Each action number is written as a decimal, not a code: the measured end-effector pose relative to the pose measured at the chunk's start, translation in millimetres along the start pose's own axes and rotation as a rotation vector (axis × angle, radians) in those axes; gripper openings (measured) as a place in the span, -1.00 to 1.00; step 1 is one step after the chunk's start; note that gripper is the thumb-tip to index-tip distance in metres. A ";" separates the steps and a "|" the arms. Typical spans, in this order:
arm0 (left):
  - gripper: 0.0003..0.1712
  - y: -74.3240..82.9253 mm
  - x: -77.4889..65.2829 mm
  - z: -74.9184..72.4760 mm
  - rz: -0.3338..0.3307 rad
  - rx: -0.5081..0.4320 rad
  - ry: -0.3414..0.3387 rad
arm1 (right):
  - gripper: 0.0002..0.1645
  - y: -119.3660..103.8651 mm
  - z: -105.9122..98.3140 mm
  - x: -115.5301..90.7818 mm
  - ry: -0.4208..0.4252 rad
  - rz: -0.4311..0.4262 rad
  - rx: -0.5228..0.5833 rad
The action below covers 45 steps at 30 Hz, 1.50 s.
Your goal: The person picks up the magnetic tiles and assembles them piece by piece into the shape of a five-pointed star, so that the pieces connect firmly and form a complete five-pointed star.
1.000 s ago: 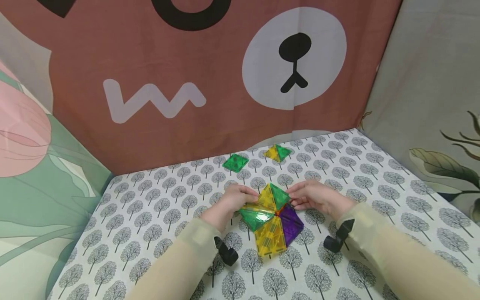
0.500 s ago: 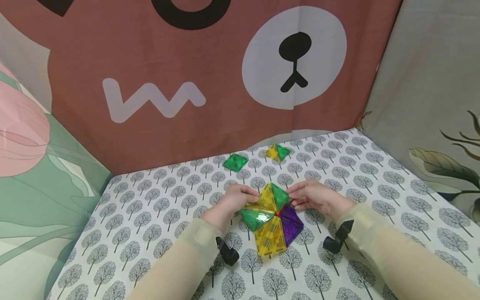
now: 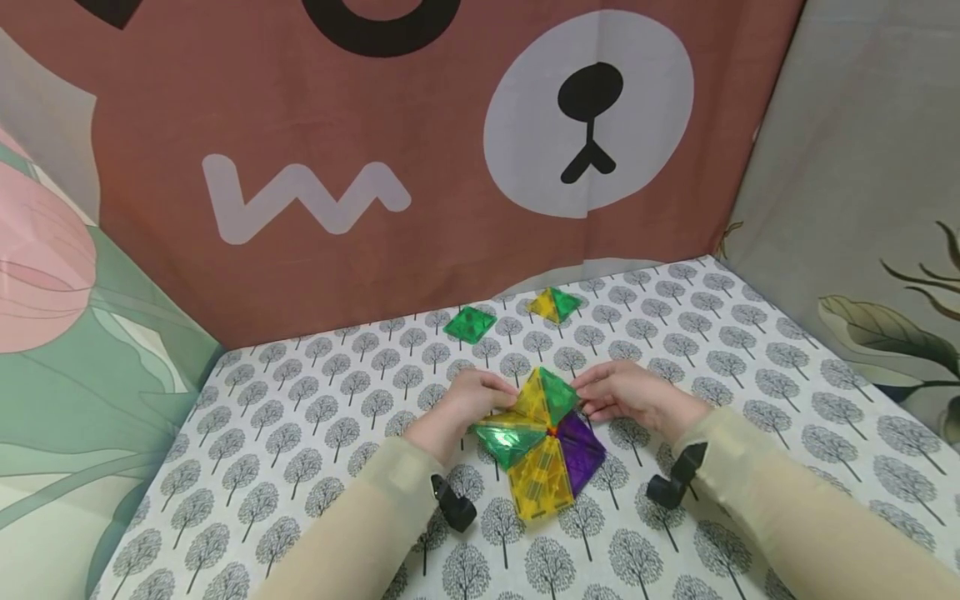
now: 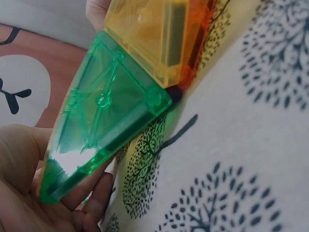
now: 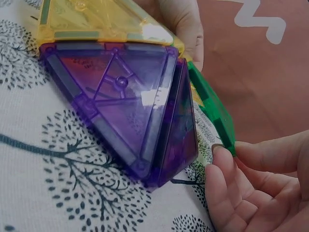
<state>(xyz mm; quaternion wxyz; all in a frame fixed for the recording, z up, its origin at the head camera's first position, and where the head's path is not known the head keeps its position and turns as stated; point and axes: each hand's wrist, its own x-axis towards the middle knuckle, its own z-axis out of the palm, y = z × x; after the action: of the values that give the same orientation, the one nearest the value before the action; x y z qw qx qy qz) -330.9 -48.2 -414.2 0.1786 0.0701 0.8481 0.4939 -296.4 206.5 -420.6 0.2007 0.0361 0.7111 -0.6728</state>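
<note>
Between the hands on the patterned cloth is a ring of translucent magnetic tiles, seen from the head. Its parts are a yellow tile (image 3: 532,402) at the back, a green tile (image 3: 558,395) at back right, a purple tile (image 3: 581,455) at right, a yellow tile (image 3: 542,482) in front and a green tile (image 3: 507,445) at left. My left hand (image 3: 474,402) grips the left side of the ring, thumb and fingers around a tile's outer corner in the left wrist view. My right hand (image 3: 626,393) pinches the outer corner of the back-right green tile (image 5: 215,106).
Behind the ring, a flat green diamond shape (image 3: 470,325) and a small yellow and green pyramid (image 3: 554,306) sit on the tree-print cloth (image 3: 315,467). A brown fabric backdrop (image 3: 315,275) rises at the back edge, with printed curtains at both sides.
The front yellow tile and left green tile have shifted slightly to the left, and the left green tile tilts differently. Both hands keep nearly the same place and hold.
</note>
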 end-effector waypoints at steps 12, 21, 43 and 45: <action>-0.86 2.4 -3.5 -1.8 -0.001 0.054 -0.020 | -0.66 -0.3 3.8 -0.6 0.026 -0.010 -0.050; -0.85 5.5 -6.5 -2.3 -0.009 0.047 -0.032 | -0.62 -2.5 6.3 -3.1 -0.011 -0.041 -0.112; -0.76 -15.8 -38.1 -22.8 0.002 0.085 0.015 | -0.02 6.2 15.2 -92.7 -0.113 -0.016 -0.021; -0.76 -15.9 -40.0 -23.8 0.005 0.087 0.017 | 0.00 5.8 15.8 -95.8 -0.123 -0.021 0.016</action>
<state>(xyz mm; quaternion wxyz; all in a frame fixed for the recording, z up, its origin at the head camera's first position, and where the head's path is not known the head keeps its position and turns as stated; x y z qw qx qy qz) -301.8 -87.3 -407.9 0.1668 0.0757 0.8700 0.4577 -203.0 212.6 -394.2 0.2366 -0.0111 0.6923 -0.6816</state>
